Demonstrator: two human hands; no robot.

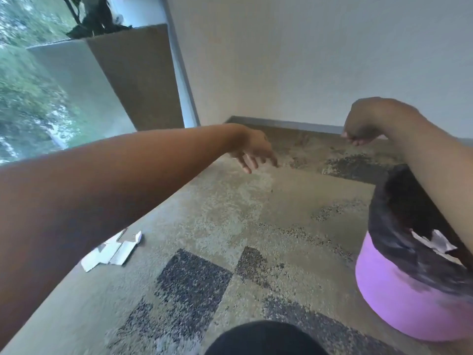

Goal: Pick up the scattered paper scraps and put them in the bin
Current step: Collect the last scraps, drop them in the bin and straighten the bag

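— Where's the light from?
— Daylight through the window (38,98), beyond the left hand (252,149); soft, bright.
— Sharp?
— No. Motion blur throughout, wide-angle bending at the edges.

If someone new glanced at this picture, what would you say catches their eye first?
Probably the purple bin at the right, lined with a black bag and already holding paper. Next, the white paper scraps lying on the carpet at the lower left, under the outstretched left arm. Both the left hand and the right hand hang loosely, holding nothing.
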